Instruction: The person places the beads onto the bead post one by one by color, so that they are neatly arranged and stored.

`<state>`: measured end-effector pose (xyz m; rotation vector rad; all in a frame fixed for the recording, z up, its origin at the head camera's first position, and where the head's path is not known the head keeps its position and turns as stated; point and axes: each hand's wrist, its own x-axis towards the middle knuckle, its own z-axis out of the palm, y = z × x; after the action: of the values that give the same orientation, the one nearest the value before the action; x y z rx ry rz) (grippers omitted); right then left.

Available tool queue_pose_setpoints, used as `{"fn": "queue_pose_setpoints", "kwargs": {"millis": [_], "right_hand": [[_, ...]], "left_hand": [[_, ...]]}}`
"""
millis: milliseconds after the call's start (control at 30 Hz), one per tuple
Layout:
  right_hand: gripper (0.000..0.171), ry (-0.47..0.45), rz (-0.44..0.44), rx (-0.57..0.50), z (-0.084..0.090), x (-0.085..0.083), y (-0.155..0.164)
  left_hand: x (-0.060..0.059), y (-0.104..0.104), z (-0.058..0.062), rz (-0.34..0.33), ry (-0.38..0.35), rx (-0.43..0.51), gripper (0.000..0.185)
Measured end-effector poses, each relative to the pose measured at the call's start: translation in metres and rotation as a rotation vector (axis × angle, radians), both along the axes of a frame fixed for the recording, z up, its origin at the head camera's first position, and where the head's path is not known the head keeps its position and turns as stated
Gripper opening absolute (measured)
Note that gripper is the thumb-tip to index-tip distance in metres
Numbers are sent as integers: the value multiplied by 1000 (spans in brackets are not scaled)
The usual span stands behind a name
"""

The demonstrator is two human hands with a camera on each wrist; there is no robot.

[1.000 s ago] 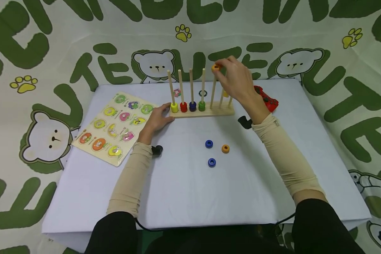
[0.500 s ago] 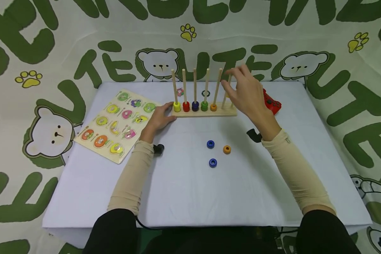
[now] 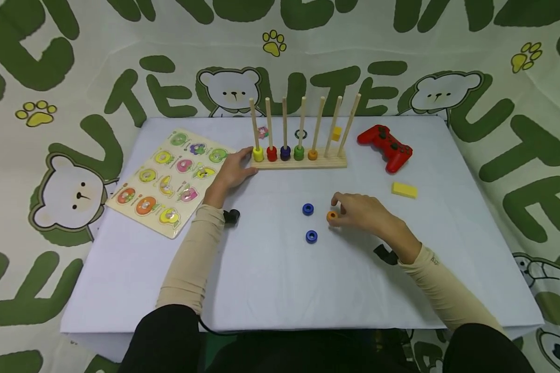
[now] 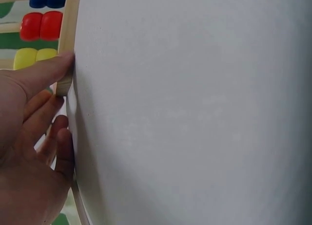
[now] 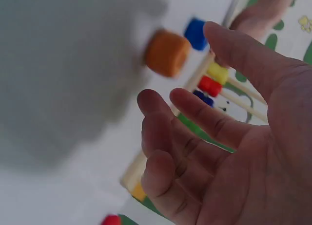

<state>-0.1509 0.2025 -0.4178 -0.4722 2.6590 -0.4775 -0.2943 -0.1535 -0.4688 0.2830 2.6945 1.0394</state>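
Note:
A wooden peg stand (image 3: 324,161) with a row of upright rods stands at the table's back. Yellow, red (image 4: 41,26), dark blue and green beads are on its left rods. An orange bead (image 3: 312,155) sits low on the rod after the green ones. My left hand (image 3: 235,170) grips the left end of the base, thumb at the front edge. My right hand (image 3: 361,211) is at a loose orange bead (image 5: 167,53), thumb and fingers spread apart around it. Two loose blue rings (image 3: 308,209) lie left of that bead.
A fruit puzzle board (image 3: 168,181) lies at the left beside my left forearm. At the right are a red game controller (image 3: 387,147) and a yellow block (image 3: 404,190). A small yellow piece (image 3: 337,133) shows behind the rods.
My right hand has released an orange bead onto the fifth rod and come down toward the front to the loose orange bead. My left hand stays on the stand.

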Motion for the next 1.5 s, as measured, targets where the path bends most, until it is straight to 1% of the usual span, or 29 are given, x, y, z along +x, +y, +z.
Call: {"fn": "queue_pose_setpoints", "kwargs": {"millis": [100, 200, 267, 333, 400, 467, 633, 733, 833, 967, 1067, 1333, 1500], "right_hand": [[37, 40, 18, -19, -9, 4, -2], [29, 84, 23, -45, -13, 6, -3], [26, 114, 15, -72, -11, 5, -5], [25, 164, 2, -102, -5, 2, -5], [25, 238, -19, -151, 5, -5, -6], [27, 323, -50, -211, 20, -14, -7], [34, 576, -146, -370, 63, -45, -13], [34, 713, -186, -409, 81, -66, -18], [33, 791, -204, -412, 92, -86, -22], [33, 804, -211, -399, 101, -105, -28], [33, 783, -215, -385, 103, -112, -33], [37, 736, -251, -348, 104, -115, -40], [40, 681, -265, -302, 100, -116, -41]], "left_hand": [[-1, 0, 2, 4, 13, 4, 73], [-3, 0, 2, 5, 14, 8, 73], [-3, 0, 1, 4, 10, 10, 73], [-3, 0, 0, 6, 4, 13, 73], [-2, 0, -1, 8, 0, 16, 74], [-1, 0, -1, 7, -2, 17, 74], [0, 0, -1, 4, -1, 19, 74], [1, 1, -1, 2, -6, 17, 74], [0, 1, -1, -5, -5, 21, 73], [-2, 1, -2, -16, 10, 27, 73], [-2, 1, -3, -16, 8, 30, 73], [-1, -2, -3, -7, 4, 36, 73], [-2, -3, -4, -2, -11, 33, 74]]}}
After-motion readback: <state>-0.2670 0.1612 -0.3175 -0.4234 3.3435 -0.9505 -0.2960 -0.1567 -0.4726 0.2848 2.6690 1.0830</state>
